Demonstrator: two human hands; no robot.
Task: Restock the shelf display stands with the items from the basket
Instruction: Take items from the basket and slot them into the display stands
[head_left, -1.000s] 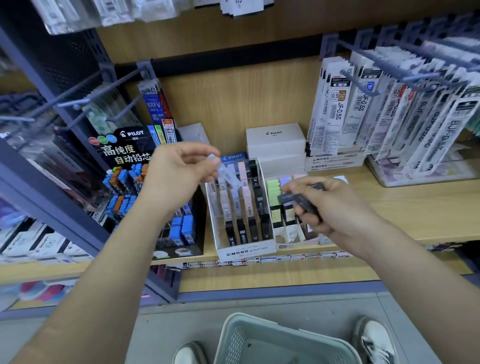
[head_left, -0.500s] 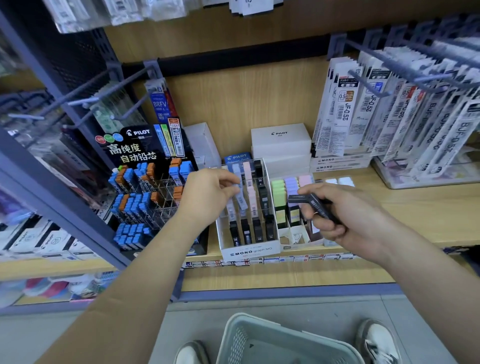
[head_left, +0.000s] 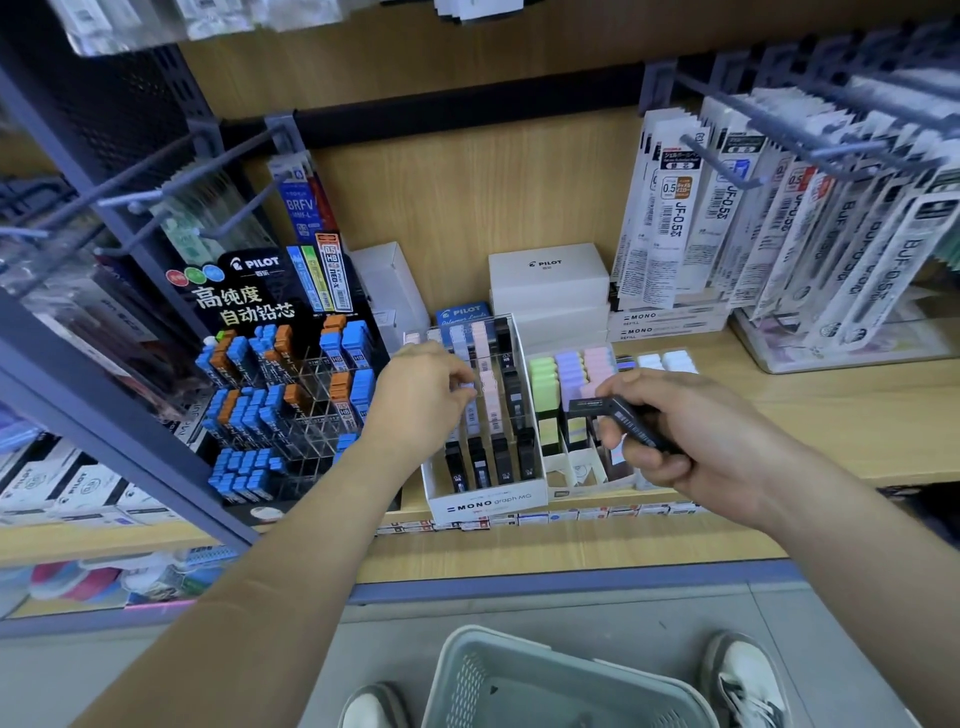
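Lowered since the earlier frame, left hand (head_left: 421, 395) pinches a small pale lead case (head_left: 467, 387) into the white MONO display stand (head_left: 485, 501); right hand (head_left: 670, 431), beside it, clenches black lead cases (head_left: 618, 413) in reserve; grey plastic basket (head_left: 519, 675) waits below.

The left hand (head_left: 421, 397) is reaching over the white cardboard MONO display stand (head_left: 485, 501), fingertips pinching a pale lead case (head_left: 470, 410) above its slots. The right hand (head_left: 670, 426) is gripping several slim black lead cases (head_left: 621, 415) beside it. A grey plastic basket (head_left: 550, 680) is sitting on the floor between two white shoes.
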